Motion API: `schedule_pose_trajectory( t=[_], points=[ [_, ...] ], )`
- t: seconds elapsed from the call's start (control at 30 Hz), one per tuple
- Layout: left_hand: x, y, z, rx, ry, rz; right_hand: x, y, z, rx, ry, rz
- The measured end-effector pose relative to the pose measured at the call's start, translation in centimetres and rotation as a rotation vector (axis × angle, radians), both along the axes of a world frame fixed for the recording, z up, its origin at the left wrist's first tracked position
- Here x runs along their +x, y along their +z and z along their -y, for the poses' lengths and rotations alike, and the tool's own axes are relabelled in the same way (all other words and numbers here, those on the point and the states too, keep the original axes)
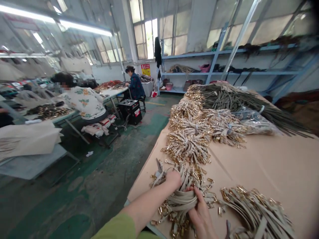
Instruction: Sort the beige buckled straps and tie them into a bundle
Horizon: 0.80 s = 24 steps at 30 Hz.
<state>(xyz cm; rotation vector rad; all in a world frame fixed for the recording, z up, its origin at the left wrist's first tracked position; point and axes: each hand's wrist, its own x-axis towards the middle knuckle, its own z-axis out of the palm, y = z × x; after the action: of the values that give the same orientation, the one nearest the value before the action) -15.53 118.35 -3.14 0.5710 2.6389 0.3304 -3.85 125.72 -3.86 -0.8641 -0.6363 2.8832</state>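
Handling this bundle of pale straps (181, 200) well calls for a firm, even hold at the curved middle, where the right hand (201, 214) appears clasped round the straps; the left hand (173, 179) curls at the bundle's far side, but its fingertips are hidden, so whether it grips anything cannot be told. The bundle lies near the left edge of the tan-topped table (239, 162), its gold-coloured metal ends (211, 198) splayed outward, and care should stop them snagging the strap pile (259, 212) to the right.
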Motion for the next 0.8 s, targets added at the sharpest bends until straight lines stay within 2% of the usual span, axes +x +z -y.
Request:
schedule_pose_trajectory(
  t=[0.1, 0.17, 0.33, 0.5, 0.67, 0.8],
  points=[
    [-0.2, -0.9, -0.1, 0.030, 0.018, 0.027, -0.3, 0.5, -0.4, -0.187, -0.044, 0.083],
    [-0.4, -1.1, 0.2, 0.066, 0.036, 0.043, -0.4, 1.0, -0.5, -0.241, -0.057, 0.082],
    [-0.4, -1.1, 0.3, 0.146, 0.066, 0.069, -0.4, 2.0, -0.4, -0.247, -0.068, 0.071],
    [0.2, -0.8, -1.5, 0.118, 0.038, 0.139, -0.6, 1.8, 0.1, -0.286, -0.123, 0.040],
    [0.4, 0.2, -3.0, 0.099, 0.050, 0.162, -0.3, 2.0, 0.0, -0.307, -0.160, 0.071],
    [1.0, 2.2, -2.0, 0.219, 0.029, 0.135, -0.2, 2.2, -0.7, -0.263, -0.175, 0.108]
  ],
)
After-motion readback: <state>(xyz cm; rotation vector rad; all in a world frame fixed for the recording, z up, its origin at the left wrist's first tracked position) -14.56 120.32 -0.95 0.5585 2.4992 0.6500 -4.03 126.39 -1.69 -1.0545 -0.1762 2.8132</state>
